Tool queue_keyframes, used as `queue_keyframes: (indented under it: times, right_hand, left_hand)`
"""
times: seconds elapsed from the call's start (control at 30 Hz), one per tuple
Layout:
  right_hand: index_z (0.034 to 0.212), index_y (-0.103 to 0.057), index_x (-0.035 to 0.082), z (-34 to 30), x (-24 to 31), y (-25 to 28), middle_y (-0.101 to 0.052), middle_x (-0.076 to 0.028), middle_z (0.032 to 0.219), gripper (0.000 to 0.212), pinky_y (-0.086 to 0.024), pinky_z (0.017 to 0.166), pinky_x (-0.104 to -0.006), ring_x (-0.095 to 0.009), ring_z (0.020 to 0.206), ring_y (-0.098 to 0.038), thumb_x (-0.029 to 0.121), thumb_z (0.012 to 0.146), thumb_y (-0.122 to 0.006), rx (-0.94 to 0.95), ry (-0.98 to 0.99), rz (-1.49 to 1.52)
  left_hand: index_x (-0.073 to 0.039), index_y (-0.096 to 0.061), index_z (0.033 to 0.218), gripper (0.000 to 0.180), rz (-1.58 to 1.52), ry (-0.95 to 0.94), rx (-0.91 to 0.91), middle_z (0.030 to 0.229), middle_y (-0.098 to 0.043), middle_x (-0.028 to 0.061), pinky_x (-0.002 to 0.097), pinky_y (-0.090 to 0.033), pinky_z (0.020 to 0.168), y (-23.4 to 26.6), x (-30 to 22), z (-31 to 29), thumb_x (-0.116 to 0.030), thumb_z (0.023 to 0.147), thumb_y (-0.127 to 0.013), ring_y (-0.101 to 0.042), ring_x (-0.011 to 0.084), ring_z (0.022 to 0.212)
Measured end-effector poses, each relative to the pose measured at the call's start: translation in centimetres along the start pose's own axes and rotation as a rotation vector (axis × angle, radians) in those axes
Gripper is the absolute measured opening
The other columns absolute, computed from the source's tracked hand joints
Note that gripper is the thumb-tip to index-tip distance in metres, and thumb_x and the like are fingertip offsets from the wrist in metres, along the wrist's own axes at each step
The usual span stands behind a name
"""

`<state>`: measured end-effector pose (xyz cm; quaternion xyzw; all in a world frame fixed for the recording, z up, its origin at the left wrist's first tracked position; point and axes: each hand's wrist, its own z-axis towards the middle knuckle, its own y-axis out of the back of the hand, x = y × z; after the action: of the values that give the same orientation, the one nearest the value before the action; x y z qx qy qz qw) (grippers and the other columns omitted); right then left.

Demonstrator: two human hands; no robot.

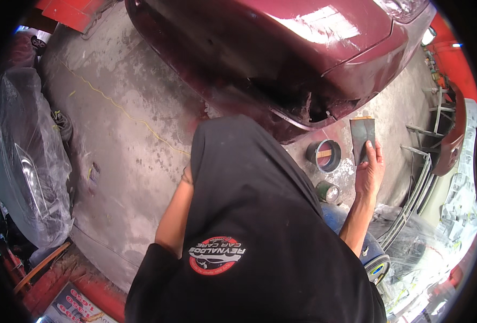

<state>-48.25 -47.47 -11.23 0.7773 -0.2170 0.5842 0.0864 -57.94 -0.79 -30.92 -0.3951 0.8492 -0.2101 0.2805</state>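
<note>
My right hand (369, 173) is raised over the floor and grips a flat dark metal spreader blade (363, 135) by its lower end, the blade pointing up toward the dark red car body (314, 37). A damaged opening (316, 110) in the car's lower corner lies just left of the blade. An open round can (323, 155) with a wooden stick in it stands on the floor left of that hand. Only my left forearm (173, 212) shows; the hand itself is hidden behind my black shirt (249, 215).
A smaller round tin (329, 192) sits below the open can. A blue drum (372, 253) stands under my right forearm. A plastic-wrapped bulky shape (28, 156) fills the left side. A dark red bumper on a metal rack (448, 140) stands at right. The concrete floor (125, 134) is stained.
</note>
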Motion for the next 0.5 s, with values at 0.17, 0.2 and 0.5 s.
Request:
queue_keyframes:
  times: [0.17, 0.2, 0.5]
  right_hand:
    - [0.138, -0.066, 0.007, -1.4, 4.5, -2.9, -0.072, 0.005, 0.117, 0.04, -0.043, 0.059, -0.0097, 0.004, 0.084, -0.064, 0.014, 0.1, -0.077, -0.021, 0.118, -0.004]
    - [0.137, -0.066, 0.007, -1.1, 4.7, -2.8, -0.074, 0.005, 0.115, 0.038, -0.042, 0.054, -0.0098, 0.004, 0.079, -0.064, 0.013, 0.101, -0.075, -0.029, 0.116, 0.009]
    - [0.141, -0.064, 0.005, -3.3, 5.4, -4.6, -0.075, 0.001, 0.118, 0.041, -0.047, 0.056, -0.0126, 0.001, 0.089, -0.07, 0.009, 0.101, -0.073, -0.07, 0.168, 0.074]
  left_hand:
    - [-0.004, -0.068, 0.13, 0.031, 0.347, -0.223, 0.102, 0.118, -0.075, 0.0131, 0.0351, -0.06, 0.086, -3.8, -5.6, -2.5, -0.009, 0.1, -0.068, -0.073, 0.0211, 0.099]
    - [-0.004, -0.069, 0.13, 0.03, 0.438, -0.293, 0.13, 0.118, -0.076, 0.0132, 0.0353, -0.06, 0.087, -5.1, -7.1, -4.4, -0.009, 0.1, -0.068, -0.073, 0.0214, 0.099]
    - [-0.002, -0.071, 0.124, 0.028, 1.168, -0.689, 0.808, 0.115, -0.077, 0.0137, 0.0372, -0.06, 0.087, -16.3, -10.1, -21.1, -0.01, 0.098, -0.069, -0.073, 0.0239, 0.099]
